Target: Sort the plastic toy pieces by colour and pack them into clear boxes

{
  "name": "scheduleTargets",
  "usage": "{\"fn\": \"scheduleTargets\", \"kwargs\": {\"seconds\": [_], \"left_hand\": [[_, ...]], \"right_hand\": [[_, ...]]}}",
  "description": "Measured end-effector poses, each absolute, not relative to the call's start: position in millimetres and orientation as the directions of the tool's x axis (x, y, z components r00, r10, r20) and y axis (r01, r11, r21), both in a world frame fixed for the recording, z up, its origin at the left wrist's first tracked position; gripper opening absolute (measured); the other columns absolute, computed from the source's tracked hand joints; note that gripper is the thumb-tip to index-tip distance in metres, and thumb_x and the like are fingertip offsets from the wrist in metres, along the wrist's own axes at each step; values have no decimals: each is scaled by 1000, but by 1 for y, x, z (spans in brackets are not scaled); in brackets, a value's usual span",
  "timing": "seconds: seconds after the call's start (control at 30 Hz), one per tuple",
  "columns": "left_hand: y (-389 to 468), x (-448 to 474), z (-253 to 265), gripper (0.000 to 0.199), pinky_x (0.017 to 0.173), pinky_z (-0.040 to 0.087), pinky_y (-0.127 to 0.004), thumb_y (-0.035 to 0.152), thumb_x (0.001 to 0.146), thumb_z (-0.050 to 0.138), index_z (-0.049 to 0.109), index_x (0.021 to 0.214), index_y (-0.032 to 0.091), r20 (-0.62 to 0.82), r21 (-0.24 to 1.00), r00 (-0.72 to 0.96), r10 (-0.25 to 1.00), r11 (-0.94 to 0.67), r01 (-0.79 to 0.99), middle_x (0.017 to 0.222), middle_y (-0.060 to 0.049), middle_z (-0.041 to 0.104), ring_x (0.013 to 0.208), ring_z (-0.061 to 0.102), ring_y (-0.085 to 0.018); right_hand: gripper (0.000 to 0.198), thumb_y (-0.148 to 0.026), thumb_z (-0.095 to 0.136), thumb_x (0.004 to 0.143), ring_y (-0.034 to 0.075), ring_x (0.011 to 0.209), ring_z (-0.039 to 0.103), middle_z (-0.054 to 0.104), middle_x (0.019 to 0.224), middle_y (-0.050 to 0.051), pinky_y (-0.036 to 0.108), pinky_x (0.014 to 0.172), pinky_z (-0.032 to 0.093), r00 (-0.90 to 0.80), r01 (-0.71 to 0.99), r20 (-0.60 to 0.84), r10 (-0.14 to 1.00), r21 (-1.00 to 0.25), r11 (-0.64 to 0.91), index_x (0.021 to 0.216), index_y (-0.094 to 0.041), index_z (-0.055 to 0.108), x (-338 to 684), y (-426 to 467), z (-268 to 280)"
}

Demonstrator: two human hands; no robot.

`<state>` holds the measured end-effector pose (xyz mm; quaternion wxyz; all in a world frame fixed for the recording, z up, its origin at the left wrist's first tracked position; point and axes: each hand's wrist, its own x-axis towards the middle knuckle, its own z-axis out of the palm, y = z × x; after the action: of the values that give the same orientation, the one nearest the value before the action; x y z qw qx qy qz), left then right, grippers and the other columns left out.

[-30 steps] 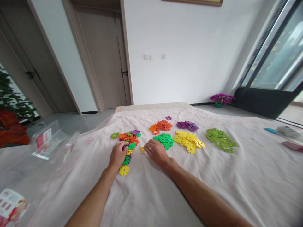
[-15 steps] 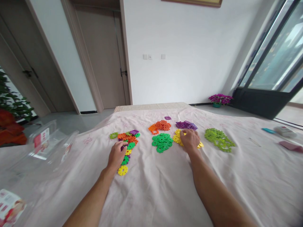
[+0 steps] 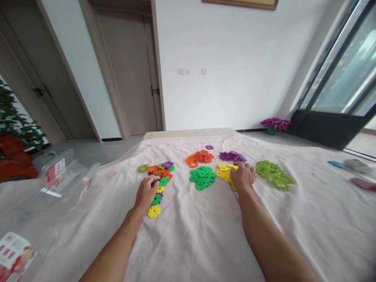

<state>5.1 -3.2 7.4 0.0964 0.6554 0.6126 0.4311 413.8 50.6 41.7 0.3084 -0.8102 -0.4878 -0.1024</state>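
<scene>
On the left of the cloth, my left hand (image 3: 147, 191) rests against a mixed group of notched plastic discs, its bent fingers apart over a purple one. Beside it lie a green disc (image 3: 156, 199) and a yellow disc (image 3: 154, 212), with orange discs (image 3: 160, 170) just beyond. My right hand (image 3: 244, 175) is at the right edge of the yellow disc pile (image 3: 225, 172), touching it with fingers bent downward. Its fingertips are hidden, so I cannot see whether it grips a disc. A green disc pile (image 3: 202, 178) sits between the hands.
Farther back are an orange pile (image 3: 201, 157), a purple pile (image 3: 232, 156) and a single purple disc (image 3: 209, 147). A light-green pile (image 3: 273, 174) is to the right. Clear plastic packaging (image 3: 63, 184) lies at left; a light-blue object (image 3: 336, 164) at far right.
My right hand has shifted right across the yellow pile, uncovering more of its middle and covering its right end. My left hand stays at the mixed discs.
</scene>
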Motion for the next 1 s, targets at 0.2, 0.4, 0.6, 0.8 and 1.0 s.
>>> {"fn": "scheduleTargets", "kwargs": {"seconds": [0.2, 0.4, 0.6, 0.8, 1.0], "left_hand": [[-4, -6, 15, 48, 109, 38, -42, 40, 81, 56, 60, 123, 16, 338, 676, 2, 941, -244, 696, 129, -11, 59, 125, 52, -25], [-24, -45, 50, 104, 110, 35, -41, 45, 56, 79, 34, 148, 28, 19, 609, 351, 936, -289, 738, 155, -10, 33, 142, 32, -30], [-30, -52, 50, 110, 107, 39, -40, 38, 40, 82, 43, 143, 29, -31, 443, 345, 938, -296, 846, 150, -12, 41, 137, 39, -34], [-22, -25, 30, 111, 108, 30, -52, 54, 44, 80, 39, 145, 28, 18, 362, 191, 981, -184, 914, 153, -19, 34, 140, 32, -41], [-22, 11, 13, 93, 109, 17, -61, 67, 73, 59, 28, 149, 24, 198, 315, 28, 980, -90, 945, 154, -23, 27, 144, 22, -39]], "right_hand": [[29, -23, 49, 83, 26, 107, 43, 59, 112, 8, 39, 90, 30, 392, 895, 558, 732, -416, -161, 103, -23, 70, 390, 50, 48], [26, -18, 48, 84, 25, 105, 44, 62, 107, 7, 36, 89, 31, 188, 920, 623, 759, -382, 85, 94, -23, 72, 360, 46, 52], [24, -14, 50, 83, 24, 99, 49, 67, 99, 6, 36, 88, 35, -26, 875, 645, 764, -354, 329, 86, -24, 72, 325, 37, 55], [27, -6, 49, 79, 20, 92, 55, 67, 94, 5, 32, 85, 41, -240, 739, 620, 747, -382, 555, 86, -22, 70, 280, 19, 57], [25, -13, 53, 85, 17, 93, 59, 67, 100, 5, 29, 84, 42, -556, 571, 494, 668, -357, 739, 102, -23, 69, 245, -7, 53]]}}
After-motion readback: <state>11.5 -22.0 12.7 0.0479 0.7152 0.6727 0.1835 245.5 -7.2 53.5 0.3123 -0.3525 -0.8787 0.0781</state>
